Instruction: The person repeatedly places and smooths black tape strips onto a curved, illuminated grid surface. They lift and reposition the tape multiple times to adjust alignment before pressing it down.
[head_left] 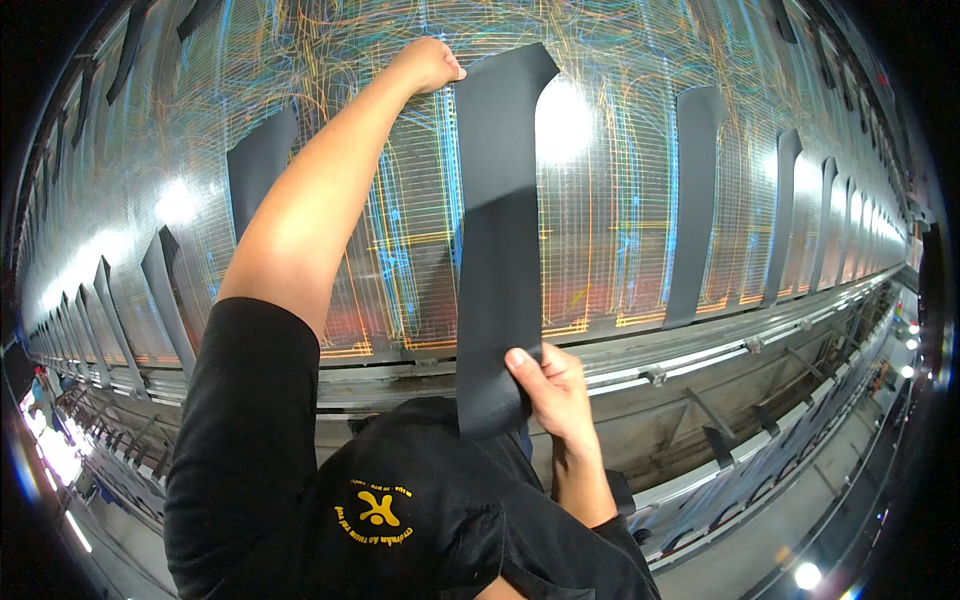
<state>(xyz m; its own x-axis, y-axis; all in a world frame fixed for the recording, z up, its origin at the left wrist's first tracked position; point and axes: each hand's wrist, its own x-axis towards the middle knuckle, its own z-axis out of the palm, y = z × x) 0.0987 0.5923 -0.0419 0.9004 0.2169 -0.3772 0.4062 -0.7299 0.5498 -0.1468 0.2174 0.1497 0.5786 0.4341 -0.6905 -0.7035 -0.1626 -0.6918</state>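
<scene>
A long dark grey cut fabric panel (498,230) stretches from the far part of a table to the near edge in front of my body. At its far left corner, my left hand (430,66) is closed in a pinch on the fabric, arm reaching forward. My right hand (560,392) grips the near end, thumb on top and fingers mostly hidden beneath. That near end hangs over the table's edge towards my black shirt. A shadow darkens the panel's lower half.
The long glossy table (620,190) is covered in blue, orange and yellow lines. Similar dark panels lie on both sides, one to the right (695,205) and another partly behind my left arm (262,165). A metal rail (640,378) runs along the near edge.
</scene>
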